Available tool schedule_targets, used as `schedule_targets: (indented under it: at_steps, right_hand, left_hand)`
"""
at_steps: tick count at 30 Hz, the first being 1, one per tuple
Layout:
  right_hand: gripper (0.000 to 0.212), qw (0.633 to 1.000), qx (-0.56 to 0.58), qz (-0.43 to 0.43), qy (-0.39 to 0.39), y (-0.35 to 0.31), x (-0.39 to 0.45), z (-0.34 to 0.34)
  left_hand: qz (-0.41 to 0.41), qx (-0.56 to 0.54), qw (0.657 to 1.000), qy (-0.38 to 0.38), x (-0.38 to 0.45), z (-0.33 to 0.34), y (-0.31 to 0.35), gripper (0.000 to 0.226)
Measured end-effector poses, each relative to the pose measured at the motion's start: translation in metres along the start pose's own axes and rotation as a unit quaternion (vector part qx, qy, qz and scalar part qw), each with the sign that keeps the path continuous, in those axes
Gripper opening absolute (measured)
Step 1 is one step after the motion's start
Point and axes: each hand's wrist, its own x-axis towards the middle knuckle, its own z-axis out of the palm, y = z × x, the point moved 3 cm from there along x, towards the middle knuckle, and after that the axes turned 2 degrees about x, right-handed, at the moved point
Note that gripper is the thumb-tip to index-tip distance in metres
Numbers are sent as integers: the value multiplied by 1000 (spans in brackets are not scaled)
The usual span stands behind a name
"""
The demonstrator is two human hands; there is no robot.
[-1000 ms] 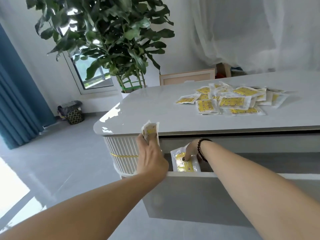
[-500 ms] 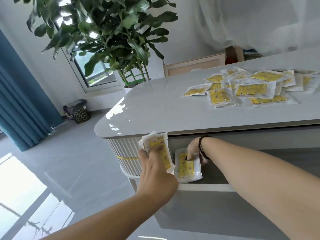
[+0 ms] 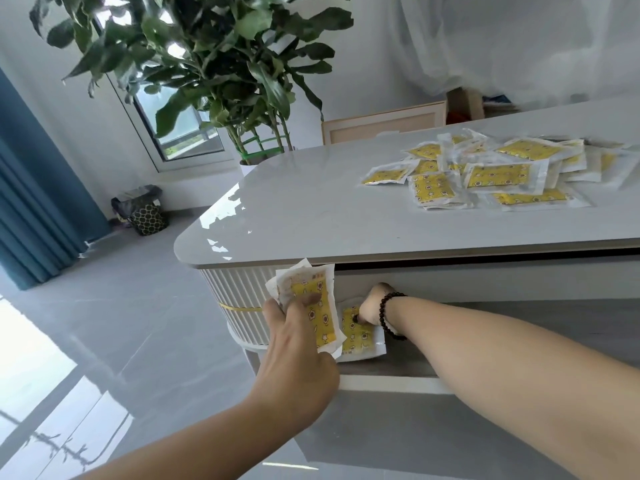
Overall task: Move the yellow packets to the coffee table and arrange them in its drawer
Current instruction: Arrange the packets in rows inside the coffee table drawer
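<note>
A: Where do we stand with the packets?

B: Our left hand (image 3: 294, 344) holds a small stack (image 3: 308, 303) just above the drawer's (image 3: 388, 382) left end, thumb across the top packet's face and the other fingers curled behind it. Our right hand (image 3: 372, 306) reaches into the drawer, and its fingertips press on a packet (image 3: 360, 337) lying flat in the left corner. We cannot tell how far those fingers curl, since the wrist hides them.

A: And the rest?

B: Most are still in a loose heap (image 3: 491, 174) toward the right end of the counter (image 3: 311, 216), well apart from the drawer.

A: So how do we lay this one well?

B: We judge it best to slide it square into the corner with its long edge along the drawer's side wall, then flatten it before letting go. These wrappers look slippery and light, so a press from above should keep it from skating.

A: And the stack?

B: Feed from it one at a time. We should keep the thumb firm on the top packet so the ones beneath don't fan out and drop to the floor (image 3: 114, 341). Lay each new one just beside the last, with the edges touching, in a row running rightward.
</note>
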Motion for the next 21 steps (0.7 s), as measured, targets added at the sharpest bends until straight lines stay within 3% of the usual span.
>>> schedule_targets:
  at_steps: [2,8,11,13,15,17,21]
  right_hand:
    - [17,1000,-7,12,3,0,6,4]
    - [34,999,-6,16,36,12,4,-9]
    - [22,996,64,29,57,25,-2,-18]
    - [29,986,151,36,58,28,-12,-25]
    - [28,959,278,33,39,29,-28,-29]
    - [23,918,396,12,6,24,-55,-31]
    - [21,867,482,-119,-45,13,-121,-47]
  left_hand:
    - [3,2,1000,-5,0,1,-1,68]
    - [-19,7,1000,-16,3,2,1,67]
    - [-24,13,1000,-14,1,2,4,62]
    - [-37,-11,999,-1,0,0,6,46]
    - [-86,-103,991,11,2,-7,7,27]
    - [-136,-198,969,52,6,-19,10,22]
    - [-163,-247,952,83,4,-39,23,22]
